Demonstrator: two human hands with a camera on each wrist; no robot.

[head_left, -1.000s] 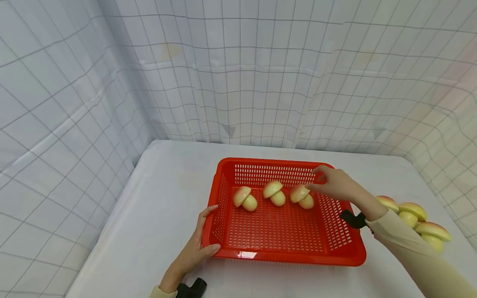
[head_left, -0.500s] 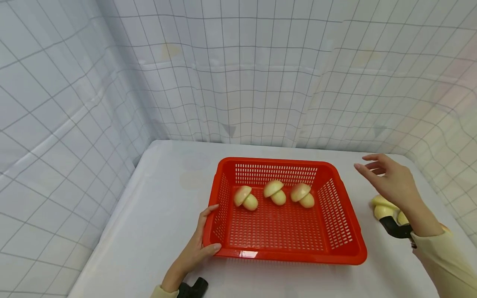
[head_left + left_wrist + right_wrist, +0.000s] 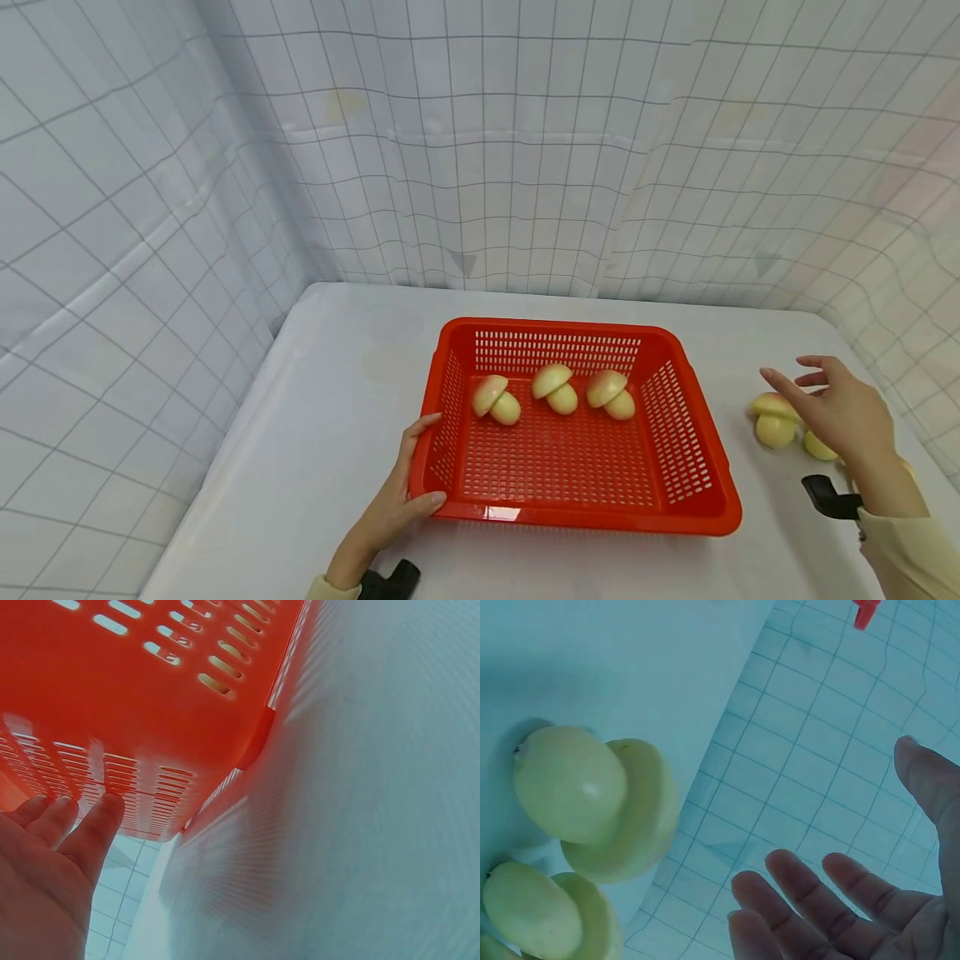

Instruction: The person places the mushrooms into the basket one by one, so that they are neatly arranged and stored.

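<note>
A red plastic basket (image 3: 555,521) with slotted walls stands on the white table, and three mushrooms lie in a row on its floor: left (image 3: 497,402), middle (image 3: 555,389) and right (image 3: 611,396). My left hand (image 3: 393,492) holds the basket's near left corner, thumb on the rim and fingers along the left side; the left wrist view shows the fingers (image 3: 94,832) against the slotted wall. Off to the right, my right hand (image 3: 847,408) hovers, holding nothing, near more mushrooms (image 3: 775,419) on the table, partly hidden by hand and arm. Its fingers are spread apart in the right wrist view.
White cloth with a dark grid (image 3: 525,167) hangs behind and on both sides of the table (image 3: 337,392). In the right wrist view, a mushroom (image 3: 570,784) lies close to a second one (image 3: 532,911), near the table edge.
My right hand has left the space over the basket's right mushroom and moved right, then lower, toward the mushrooms on the table. My left hand and the basket stay practically in place.
</note>
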